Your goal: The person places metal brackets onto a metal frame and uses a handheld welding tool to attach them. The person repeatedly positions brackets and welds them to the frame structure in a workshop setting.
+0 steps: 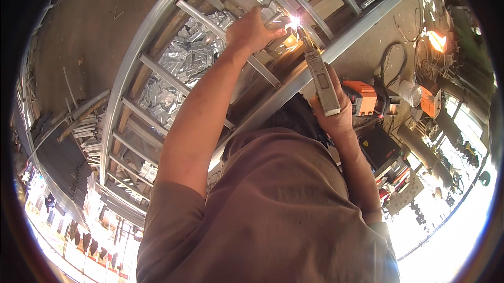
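Observation:
My right hand [334, 106] is closed around the handle of a stick-welding electrode holder [322, 80], which points up and a little left. At its far end a bright welding arc [294, 21] throws sparks beside a crossbar of a ladder-like metal frame [338, 51]. My left hand [252, 33] reaches over the frame, thumb and fingers spread close to the arc, near a small metal piece [275, 11]. Glare and sparks hide the joint, and whether the left fingers hold that piece I cannot tell.
Many small cut metal pieces [189, 51] lie in a heap beneath the frame. Right of me stand an orange and black machine [360, 98], a black cable loop [393, 62], a clear plastic bucket [410, 93] and a dark box [378, 145]. Stacked metal lengths [88, 133] lie at left.

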`<action>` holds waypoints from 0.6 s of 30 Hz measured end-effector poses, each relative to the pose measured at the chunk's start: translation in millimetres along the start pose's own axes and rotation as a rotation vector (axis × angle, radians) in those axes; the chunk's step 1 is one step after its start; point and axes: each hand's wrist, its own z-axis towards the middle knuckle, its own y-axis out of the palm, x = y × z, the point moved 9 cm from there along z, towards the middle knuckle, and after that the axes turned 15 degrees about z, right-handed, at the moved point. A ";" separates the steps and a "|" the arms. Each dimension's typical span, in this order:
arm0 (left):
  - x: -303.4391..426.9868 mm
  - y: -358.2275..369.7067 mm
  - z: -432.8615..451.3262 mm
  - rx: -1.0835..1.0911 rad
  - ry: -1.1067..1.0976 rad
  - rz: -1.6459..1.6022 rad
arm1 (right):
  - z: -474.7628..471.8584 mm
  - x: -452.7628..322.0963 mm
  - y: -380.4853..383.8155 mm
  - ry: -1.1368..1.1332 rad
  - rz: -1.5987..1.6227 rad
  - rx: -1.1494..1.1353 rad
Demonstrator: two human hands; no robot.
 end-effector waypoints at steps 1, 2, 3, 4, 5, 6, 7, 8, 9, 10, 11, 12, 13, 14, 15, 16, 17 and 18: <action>0.4 -1.4 -1.0 0.029 -0.013 0.011 | -0.6 -0.9 -0.2 -0.010 0.003 0.000; 0.4 -2.8 -2.2 0.051 -0.027 0.017 | -1.8 -1.6 -0.6 -0.011 0.027 0.001; 0.1 -2.3 -2.0 0.032 -0.026 0.014 | -3.0 -2.6 -0.9 -0.012 0.051 0.001; 0.3 -1.2 -2.1 0.006 -0.026 0.005 | -5.1 -3.7 -2.1 -0.005 0.094 0.003; 0.2 -0.5 -2.9 -0.014 -0.029 -0.007 | -6.4 -5.6 -2.9 -0.004 0.105 0.007; 0.4 -1.3 -3.8 -0.017 -0.029 -0.009 | -7.5 -7.9 -4.0 -0.002 0.116 0.010; 0.5 -2.8 -4.8 -0.012 -0.032 -0.014 | -6.7 -11.1 -5.1 -0.011 0.095 0.015; 0.0 -3.9 -5.6 -0.013 -0.039 -0.024 | -4.0 -15.3 -5.7 -0.029 0.081 0.012; 0.0 -4.5 -6.0 -0.022 -0.039 -0.019 | -0.9 -19.7 -6.1 -0.047 0.068 0.009; -0.3 -3.7 -6.6 -0.041 -0.043 -0.020 | 5.0 -24.2 -6.7 -0.071 0.062 -0.003; -0.4 -3.2 -6.7 -0.058 -0.047 -0.021 | 12.0 -28.0 -6.5 -0.088 0.056 -0.012; 0.0 -4.5 -6.9 -0.049 -0.046 -0.025 | 19.2 -31.9 -6.4 -0.106 0.051 -0.021; 0.1 -5.2 -8.0 -0.040 -0.047 -0.030 | 26.7 -34.5 -4.3 -0.114 0.047 -0.030; -0.6 -5.3 -8.7 -0.041 -0.054 -0.034 | 33.8 -36.9 -2.0 -0.122 0.043 -0.041; -0.6 -6.0 -8.8 -0.036 -0.054 -0.034 | 39.9 -39.4 0.4 -0.131 0.052 -0.055; -0.7 -5.5 -8.9 -0.042 -0.057 -0.033 | 45.2 -41.4 3.0 -0.139 0.061 -0.069; -0.9 -4.7 -9.0 -0.049 -0.060 -0.034 | 49.5 -44.4 5.6 -0.162 0.069 -0.083; -1.0 -4.3 -8.7 -0.053 -0.061 -0.030 | 53.7 -45.2 7.1 -0.166 0.071 -0.083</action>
